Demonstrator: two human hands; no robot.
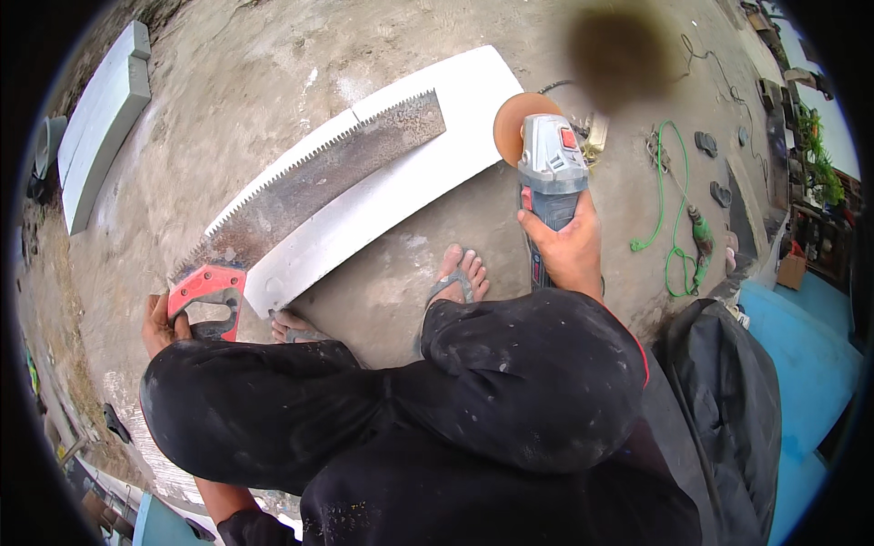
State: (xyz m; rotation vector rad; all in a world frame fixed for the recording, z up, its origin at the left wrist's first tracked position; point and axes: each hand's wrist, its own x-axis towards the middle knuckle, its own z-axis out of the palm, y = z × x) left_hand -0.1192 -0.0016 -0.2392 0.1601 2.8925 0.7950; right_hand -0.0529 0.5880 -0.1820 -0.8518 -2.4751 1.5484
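Note:
My left hand (162, 326) is closed round the red and black handle of a hand saw (319, 175). Its wide, rust-stained blade slants up to the right over a white slab (482, 86), with the toothed edge facing away from me. In my right hand (574, 246) is an angle grinder (553, 164), held by its dark blue body, with the grey head pointing away. An orange-brown disc (515, 126) is fitted on the grinder's left side, apart from the saw blade. My fingers behind the saw handle are partly hidden.
More white slabs (105, 123) stand at the far left. To the right lie a green cord (663, 173), a green power tool (700, 232) and loose slippers (706, 143). Black cloth (728, 382) and a blue surface (810, 364) are near right. A blurred dark spot covers part of the top.

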